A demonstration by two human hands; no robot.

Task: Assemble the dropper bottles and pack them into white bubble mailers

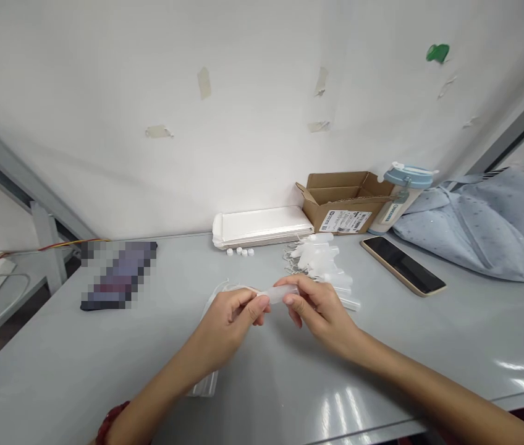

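Between my two hands lies a small translucent white plastic tube, held level above the grey table. Its left end is pinched by the thumb and fingers of my left hand. The thumb and fingers of my right hand close on its right end. Just behind my right hand is a pile of similar translucent tubes with thin white strings. Thin white cords lie behind my left hand, and clear plastic pieces show partly beneath my left forearm.
Several small white caps sit before a flat white box at the wall. To its right stand an open cardboard box, a blue-lidded cup and a light blue bag. A phone lies right; a blurred dark object lies left.
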